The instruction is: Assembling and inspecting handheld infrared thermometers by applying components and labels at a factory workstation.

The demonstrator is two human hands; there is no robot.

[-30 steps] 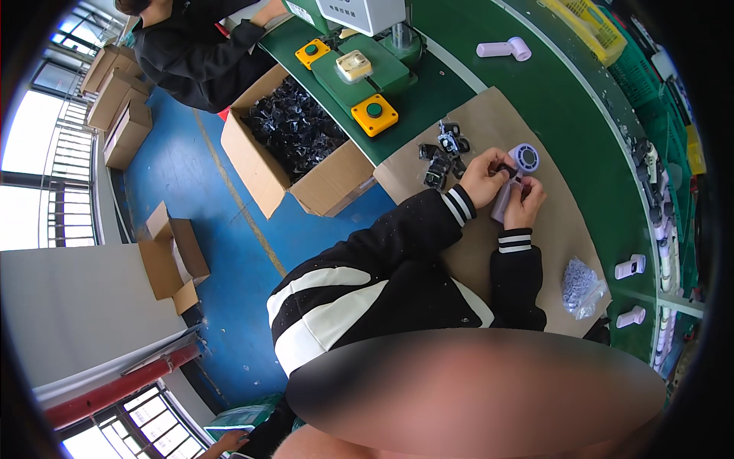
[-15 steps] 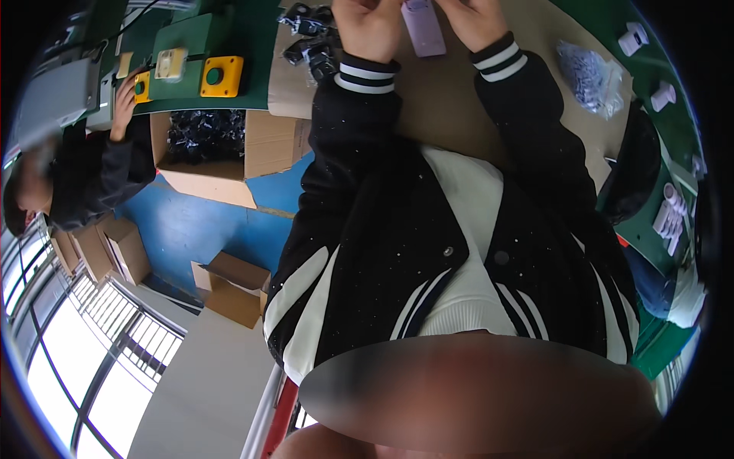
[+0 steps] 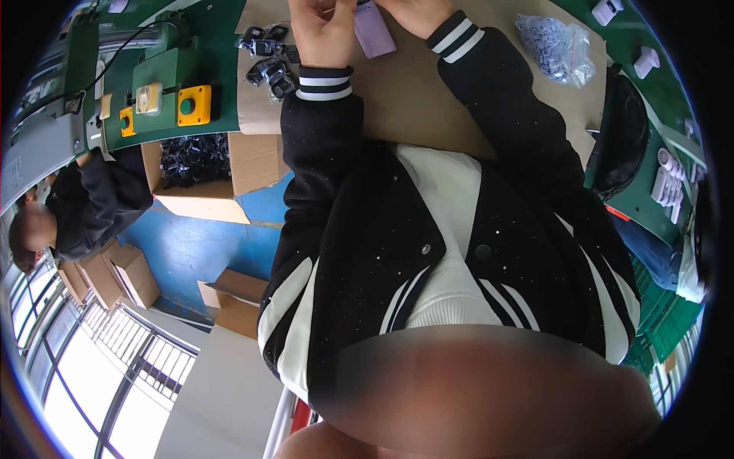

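Note:
At the top edge of the view, my left hand [image 3: 325,30] and my right hand [image 3: 417,11] meet over a small lilac plastic part [image 3: 375,34]. The part sits between both hands; the fingertips are cut off by the frame, so the exact grip is partly hidden. Under them lies a brown cardboard sheet [image 3: 397,99] on the green workbench. A cluster of small black parts [image 3: 267,57] lies just left of my left wrist. My black jacket with striped cuffs fills the middle of the view.
A clear bag of small grey parts [image 3: 554,46] lies at the right. A green machine with yellow button boxes [image 3: 191,103] stands left, above an open carton of black parts [image 3: 191,161]. Another person [image 3: 92,203] in black sits at far left. White parts [image 3: 665,183] line the right bench.
The view has swung from the bench down toward my own body. My hands and the lilac part now sit at the top edge, still together.

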